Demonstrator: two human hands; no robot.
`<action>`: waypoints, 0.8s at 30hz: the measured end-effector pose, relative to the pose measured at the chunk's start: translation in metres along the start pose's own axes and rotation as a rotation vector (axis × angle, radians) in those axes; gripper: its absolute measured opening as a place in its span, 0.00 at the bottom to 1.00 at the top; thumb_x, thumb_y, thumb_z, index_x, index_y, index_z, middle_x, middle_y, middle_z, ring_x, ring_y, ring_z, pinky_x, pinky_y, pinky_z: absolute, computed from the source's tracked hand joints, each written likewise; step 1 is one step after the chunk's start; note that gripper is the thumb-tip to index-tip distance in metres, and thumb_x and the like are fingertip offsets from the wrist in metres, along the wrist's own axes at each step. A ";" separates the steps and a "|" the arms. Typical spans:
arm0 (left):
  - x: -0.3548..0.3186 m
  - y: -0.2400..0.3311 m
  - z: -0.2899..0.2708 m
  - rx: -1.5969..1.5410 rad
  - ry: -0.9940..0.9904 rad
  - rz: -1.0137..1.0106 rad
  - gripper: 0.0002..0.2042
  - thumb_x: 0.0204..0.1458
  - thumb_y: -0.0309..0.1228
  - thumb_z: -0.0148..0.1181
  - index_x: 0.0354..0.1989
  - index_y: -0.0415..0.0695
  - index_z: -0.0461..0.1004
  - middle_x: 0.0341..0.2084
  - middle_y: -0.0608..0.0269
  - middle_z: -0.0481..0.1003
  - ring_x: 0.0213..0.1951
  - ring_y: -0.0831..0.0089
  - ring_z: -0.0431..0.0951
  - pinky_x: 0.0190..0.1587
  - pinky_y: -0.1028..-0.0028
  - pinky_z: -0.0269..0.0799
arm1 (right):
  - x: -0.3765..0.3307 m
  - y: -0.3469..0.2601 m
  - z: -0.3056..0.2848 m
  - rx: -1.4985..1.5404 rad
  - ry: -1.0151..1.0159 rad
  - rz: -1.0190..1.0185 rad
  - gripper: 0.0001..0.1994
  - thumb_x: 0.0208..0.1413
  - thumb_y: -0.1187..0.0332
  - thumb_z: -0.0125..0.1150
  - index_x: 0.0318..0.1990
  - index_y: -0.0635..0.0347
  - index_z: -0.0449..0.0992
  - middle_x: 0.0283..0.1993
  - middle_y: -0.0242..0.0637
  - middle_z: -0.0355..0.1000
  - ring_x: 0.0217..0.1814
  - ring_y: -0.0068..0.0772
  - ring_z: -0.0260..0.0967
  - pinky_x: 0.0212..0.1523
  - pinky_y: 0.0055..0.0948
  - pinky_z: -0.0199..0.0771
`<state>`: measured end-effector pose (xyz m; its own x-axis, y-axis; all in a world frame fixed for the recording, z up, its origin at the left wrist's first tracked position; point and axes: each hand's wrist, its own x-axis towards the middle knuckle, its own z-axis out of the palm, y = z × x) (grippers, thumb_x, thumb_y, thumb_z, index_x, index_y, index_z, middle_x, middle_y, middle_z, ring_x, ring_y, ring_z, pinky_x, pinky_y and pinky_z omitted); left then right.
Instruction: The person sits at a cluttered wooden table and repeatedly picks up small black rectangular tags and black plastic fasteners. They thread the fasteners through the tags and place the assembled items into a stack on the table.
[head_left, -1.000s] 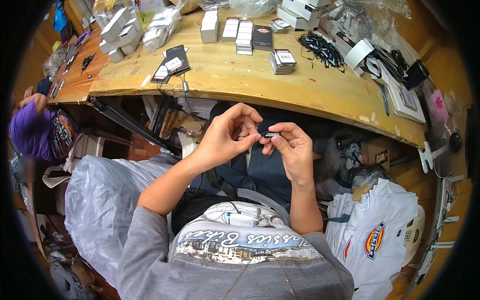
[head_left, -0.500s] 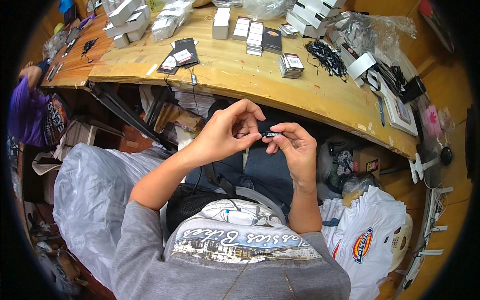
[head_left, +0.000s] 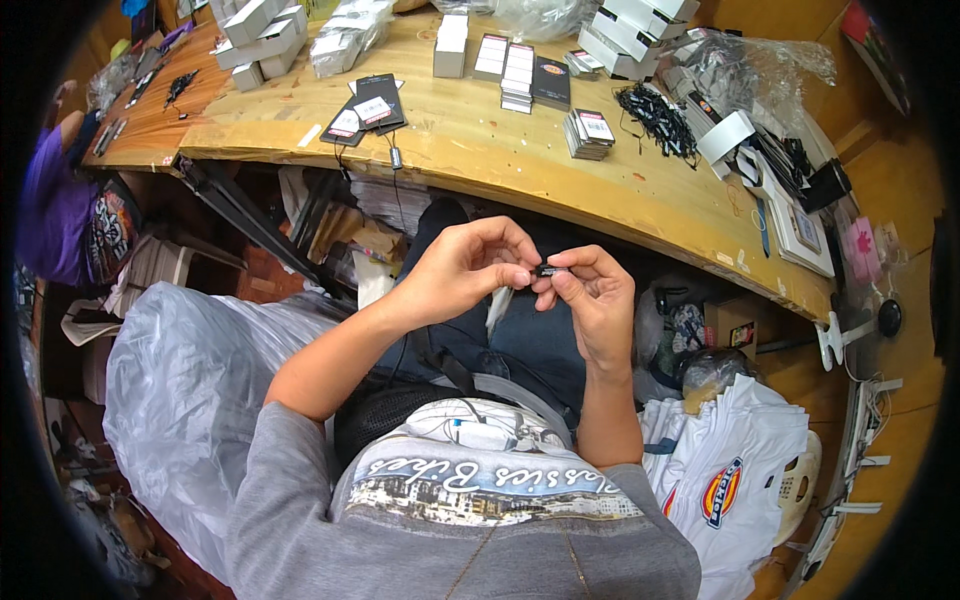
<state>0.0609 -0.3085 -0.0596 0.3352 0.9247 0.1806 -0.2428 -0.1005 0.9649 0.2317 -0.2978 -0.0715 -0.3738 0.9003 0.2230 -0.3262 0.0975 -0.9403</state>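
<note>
Over my lap, my left hand (head_left: 468,268) and my right hand (head_left: 600,305) meet fingertip to fingertip at a small black plastic tag seal (head_left: 546,270) with pale lettering. My right thumb and fingers pinch its right end. The left thumb and index finger close at its other end, where a cord is too fine to make out. Beyond my hands, black hang tags (head_left: 377,103) with white labels lie at the table's near edge. A similar seal (head_left: 396,158) hangs from them on a black string over the edge.
The wooden table (head_left: 470,140) carries stacks of cards (head_left: 590,134), a tangle of black strings (head_left: 655,120) and white boxes (head_left: 262,50). Folded white T-shirts (head_left: 735,490) are at my right, a large plastic bag (head_left: 190,400) at my left. Another person in purple (head_left: 60,205) is at far left.
My left hand has shifted slightly down and to the right, its fingertips closer to the right hand's. Less of the seal shows between them now. The whole view has moved a little.
</note>
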 end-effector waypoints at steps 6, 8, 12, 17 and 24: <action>-0.002 0.001 -0.003 -0.007 0.029 -0.045 0.04 0.40 0.21 0.56 0.24 0.36 0.68 0.20 0.66 0.70 0.24 0.83 0.70 0.28 0.84 0.66 | -0.001 -0.002 0.003 0.037 -0.032 0.018 0.05 0.45 0.79 0.51 0.32 0.68 0.68 0.23 0.41 0.69 0.21 0.23 0.66 0.24 0.17 0.66; -0.001 0.000 -0.006 0.001 0.012 -0.056 0.05 0.38 0.20 0.57 0.24 0.36 0.68 0.20 0.65 0.70 0.24 0.82 0.70 0.28 0.84 0.67 | -0.001 -0.002 0.003 0.062 -0.049 0.025 0.05 0.45 0.80 0.50 0.32 0.68 0.68 0.23 0.42 0.69 0.21 0.23 0.66 0.23 0.17 0.67; 0.000 0.000 -0.006 -0.022 -0.013 -0.120 0.06 0.36 0.19 0.59 0.24 0.36 0.68 0.21 0.64 0.70 0.25 0.81 0.71 0.29 0.83 0.67 | -0.002 -0.002 0.004 0.051 -0.057 0.031 0.05 0.45 0.80 0.50 0.31 0.68 0.68 0.23 0.41 0.68 0.21 0.23 0.66 0.23 0.17 0.67; 0.000 -0.004 -0.005 -0.054 -0.033 -0.099 0.07 0.35 0.19 0.59 0.23 0.37 0.68 0.21 0.65 0.70 0.25 0.81 0.70 0.30 0.84 0.67 | -0.002 -0.003 0.005 0.071 -0.097 0.042 0.04 0.44 0.80 0.50 0.30 0.68 0.68 0.22 0.40 0.68 0.21 0.23 0.65 0.23 0.16 0.67; 0.001 -0.009 -0.004 0.056 -0.022 -0.004 0.07 0.36 0.22 0.60 0.22 0.37 0.67 0.20 0.66 0.70 0.23 0.83 0.70 0.27 0.84 0.66 | -0.002 -0.008 0.008 0.015 -0.103 0.029 0.04 0.44 0.81 0.50 0.30 0.68 0.68 0.23 0.39 0.67 0.22 0.22 0.65 0.23 0.16 0.67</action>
<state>0.0598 -0.3047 -0.0687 0.3558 0.9171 0.1801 -0.1900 -0.1177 0.9747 0.2280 -0.3036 -0.0621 -0.4701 0.8543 0.2218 -0.3264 0.0652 -0.9430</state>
